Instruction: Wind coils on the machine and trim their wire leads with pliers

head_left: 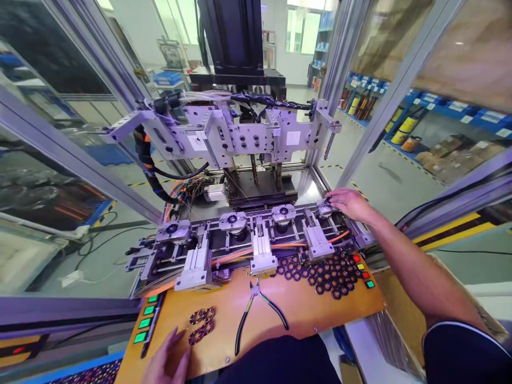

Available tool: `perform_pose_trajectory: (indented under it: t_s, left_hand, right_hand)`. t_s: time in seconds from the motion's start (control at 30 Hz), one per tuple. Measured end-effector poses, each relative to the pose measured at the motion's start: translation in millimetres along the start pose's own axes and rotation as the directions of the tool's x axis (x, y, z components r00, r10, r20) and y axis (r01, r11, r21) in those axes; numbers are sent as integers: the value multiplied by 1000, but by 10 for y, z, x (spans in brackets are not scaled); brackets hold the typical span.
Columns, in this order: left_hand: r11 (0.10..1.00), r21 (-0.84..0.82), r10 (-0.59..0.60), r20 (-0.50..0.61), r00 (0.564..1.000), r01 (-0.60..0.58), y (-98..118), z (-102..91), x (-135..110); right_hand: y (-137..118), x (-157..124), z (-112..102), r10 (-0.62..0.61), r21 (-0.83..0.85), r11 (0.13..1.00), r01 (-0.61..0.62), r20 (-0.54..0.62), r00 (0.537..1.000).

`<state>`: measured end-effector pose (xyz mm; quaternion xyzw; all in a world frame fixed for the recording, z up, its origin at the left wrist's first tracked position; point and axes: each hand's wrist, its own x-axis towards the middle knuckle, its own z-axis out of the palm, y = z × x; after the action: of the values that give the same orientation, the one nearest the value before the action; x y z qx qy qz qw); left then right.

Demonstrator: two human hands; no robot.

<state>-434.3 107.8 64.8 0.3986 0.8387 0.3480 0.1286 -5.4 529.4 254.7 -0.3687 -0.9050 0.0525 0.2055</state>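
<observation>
My right hand reaches far forward and rests, fingers bent, on the rightmost round fixture of the machine; whether it holds a part is hidden. My left hand lies at the near edge of the orange board, fingers loosely apart, close to a small cluster of dark ring-shaped coils but apart from them. Three more round fixtures stand in a row to the left. A large heap of several ring coils lies at the board's right end.
Black-handled pliers lie in the middle of the board. Green buttons sit at the left edge, red, yellow and green buttons at the right. A metal tool head with cables hangs above the fixtures. Aluminium frame posts and clear panels enclose the machine.
</observation>
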Motion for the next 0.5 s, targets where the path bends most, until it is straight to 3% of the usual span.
perform_pose_trajectory:
  t_s: [0.13,0.33,0.5]
  left_hand:
    - [1000,-19,2,35,999,-1,136,-1,19]
    - [999,13,42,36,998,-42,161,44,37]
    - [956,144,269,-72,960,-257,224,-47,19]
  right_hand:
    - [34,7,-12,-39,-42,998,42,70,997]
    - [-26,26,-36,-52,-109,992,64,109,993]
    - [-61,-89,-10,-38,-177,983,50,71,997]
